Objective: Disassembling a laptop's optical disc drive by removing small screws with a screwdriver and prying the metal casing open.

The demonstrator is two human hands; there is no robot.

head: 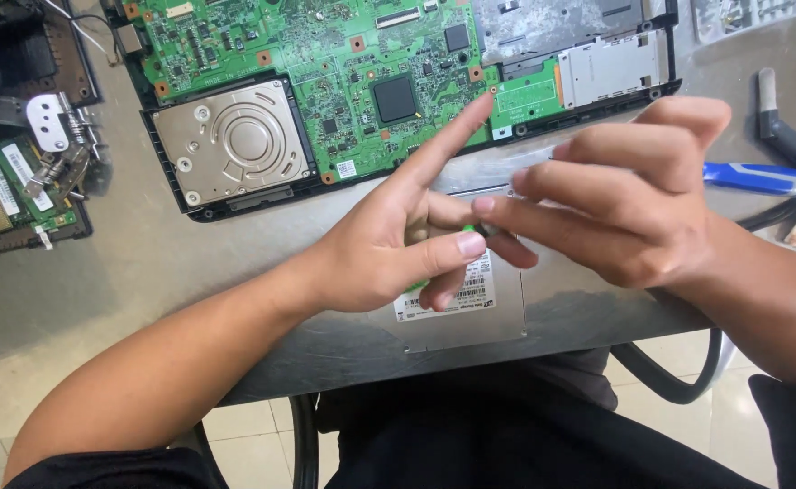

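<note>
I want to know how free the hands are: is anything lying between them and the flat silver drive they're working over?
Nothing visible does. The left hand and right hand meet right above the silver drive, pinching a small green piece. The green circuit board and blue-handled tool lie off to the sides.

Bright, soft daylight washes my desk (144, 263), paling its grey top. My hands cast only faint shadows. Focus is sharp mid-frame, with slight motion blur on my fingertips (470, 244).

Drive (461, 312) before laptop (398, 100) (screwdriver (755, 177) right).
</note>
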